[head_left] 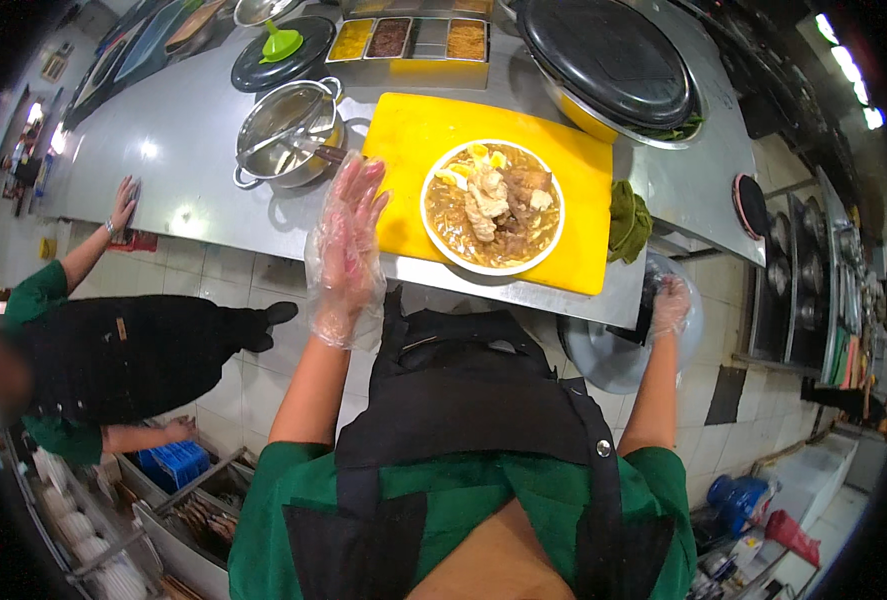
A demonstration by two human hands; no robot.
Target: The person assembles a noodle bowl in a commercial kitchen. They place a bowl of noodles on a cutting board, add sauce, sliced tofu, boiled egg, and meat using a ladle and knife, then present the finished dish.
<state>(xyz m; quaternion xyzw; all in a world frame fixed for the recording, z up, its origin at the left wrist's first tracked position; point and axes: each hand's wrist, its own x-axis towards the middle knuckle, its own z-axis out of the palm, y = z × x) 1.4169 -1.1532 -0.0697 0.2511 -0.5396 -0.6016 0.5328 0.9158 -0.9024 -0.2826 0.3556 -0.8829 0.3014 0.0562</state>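
Note:
A white bowl [433, 235] of brothy noodles, topped with egg slices, brown meat and a pale crisp piece, stands on a yellow cutting board [393, 130]. My left hand [348, 240], in a clear plastic glove, is raised beside the board's left edge, fingers stretched out and holding nothing. Low at the right, past the table's front edge, my gloved right hand [671, 305] has its fingers curled next to a dark flat object [635, 325], above a round grey-blue lid or bin [613, 370]. What those fingers hold is hidden.
A steel pot [293, 165] with utensils stands left of the board. Behind are a topping tray [413, 72], a black lid [283, 52] with a green funnel [281, 42], and a large covered basin [613, 60]. A green cloth [627, 222] hangs at right. A co-worker [123, 360] stands left.

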